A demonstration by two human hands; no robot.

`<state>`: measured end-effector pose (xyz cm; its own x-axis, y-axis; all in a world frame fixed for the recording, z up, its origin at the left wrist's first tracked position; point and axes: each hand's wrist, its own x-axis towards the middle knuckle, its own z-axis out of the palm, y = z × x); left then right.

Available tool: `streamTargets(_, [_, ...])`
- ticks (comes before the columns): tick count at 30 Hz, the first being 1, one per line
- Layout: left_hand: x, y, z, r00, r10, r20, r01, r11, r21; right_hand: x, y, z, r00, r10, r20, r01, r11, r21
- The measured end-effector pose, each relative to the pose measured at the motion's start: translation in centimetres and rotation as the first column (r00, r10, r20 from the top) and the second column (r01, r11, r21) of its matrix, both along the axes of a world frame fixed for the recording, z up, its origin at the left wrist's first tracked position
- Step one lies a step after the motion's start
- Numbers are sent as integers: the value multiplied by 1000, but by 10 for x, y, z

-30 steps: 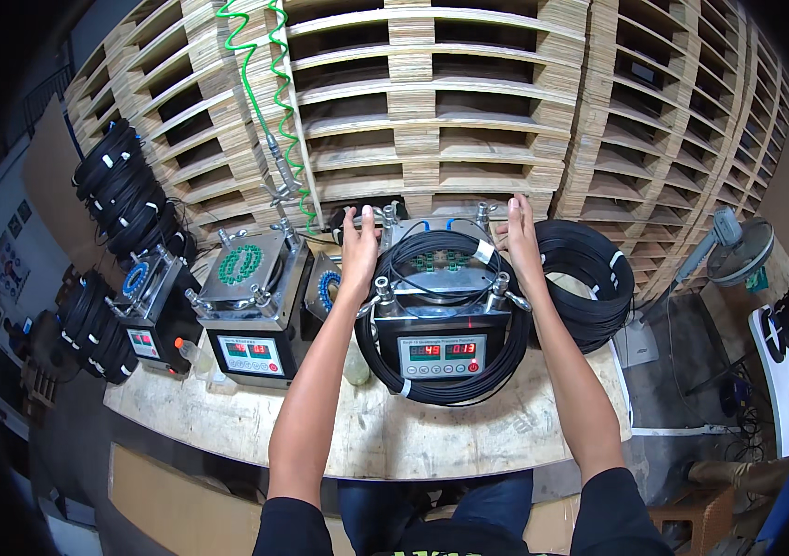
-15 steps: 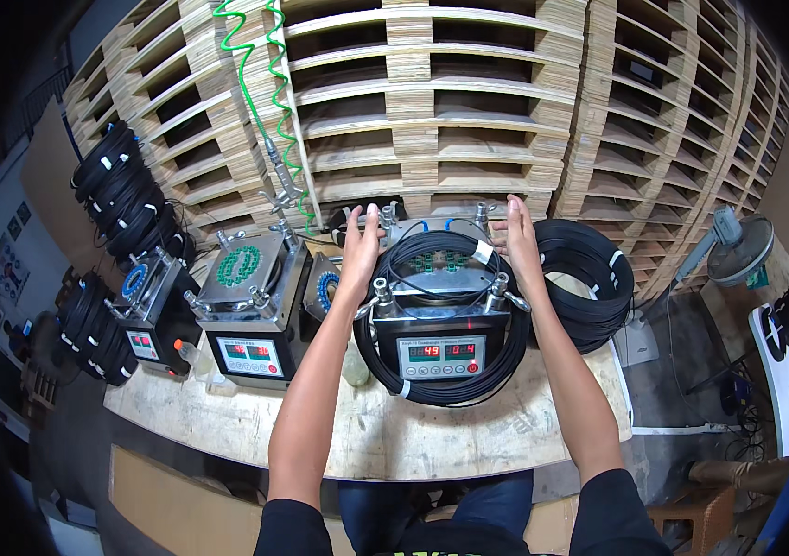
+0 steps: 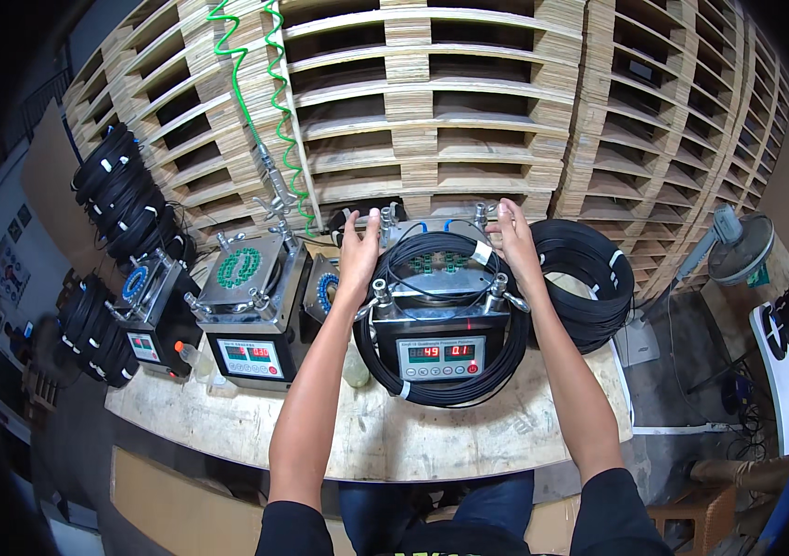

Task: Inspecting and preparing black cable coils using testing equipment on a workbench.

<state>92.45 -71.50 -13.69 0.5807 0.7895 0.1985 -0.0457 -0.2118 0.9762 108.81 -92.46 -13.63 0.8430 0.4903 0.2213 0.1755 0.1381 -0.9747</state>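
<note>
A metal benchtop press machine (image 3: 441,326) with a red digital display stands in front of me. A coil of black cable (image 3: 365,357) hangs around its front, bound with white ties, and its upper part lies across the top plate. My left hand (image 3: 358,258) is held up beside the rear left post, fingers apart. On the other side, my right hand (image 3: 516,248) is raised close to the rear right post, its fingers loosely bent. Neither hand appears to hold anything; whether the right fingertips touch the post I cannot tell.
Two similar machines, one with a green ring (image 3: 239,268) and one with a blue ring (image 3: 136,281), stand left. More black coils (image 3: 589,278) lie right. A small bottle (image 3: 356,369) sits by the press. Pallets (image 3: 432,111) rise behind; a green spiral hose (image 3: 244,79) hangs down.
My right hand has shifted slightly left, toward the rear post, with its fingers more bent. My left hand has barely moved. The digits on the displays have changed.
</note>
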Motion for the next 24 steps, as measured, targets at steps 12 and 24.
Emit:
streamTargets(12, [-5, -7, 11, 994, -56, -94, 57, 998, 10, 8, -1, -3, 995, -86, 44, 92, 984, -151])
streamTargets(24, [-5, -10, 9, 999, -4, 51, 7, 999, -49, 8, 1, -6, 997, -78, 23, 78, 997, -15])
